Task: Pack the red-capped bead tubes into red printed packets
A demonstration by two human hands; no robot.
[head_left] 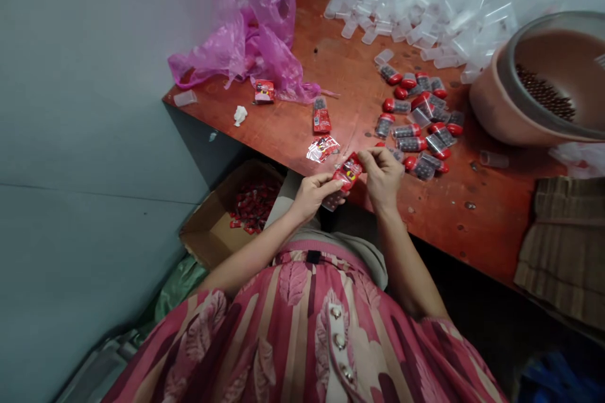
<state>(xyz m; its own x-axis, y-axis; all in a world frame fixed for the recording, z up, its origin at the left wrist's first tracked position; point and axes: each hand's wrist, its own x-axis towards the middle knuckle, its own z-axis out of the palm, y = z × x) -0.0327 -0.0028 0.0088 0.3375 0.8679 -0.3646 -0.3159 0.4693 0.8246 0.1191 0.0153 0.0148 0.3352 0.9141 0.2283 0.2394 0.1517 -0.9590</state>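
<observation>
Your left hand (312,195) is closed, pinching the red wrapper (348,170) and a bead-filled tube (333,202); your right hand (385,177) pinches the wrapper's upper corner. Wrapper's between hands, at table (444,214) edge.

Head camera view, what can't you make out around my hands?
All in the head view:
Print on the red wrapper: too small and blurred, partly covered by the left hand.
Tube below it: partly hidden by that hand.
Bowl: cut off by the right edge.
Cardboard box: partly hidden by the left forearm.
</observation>
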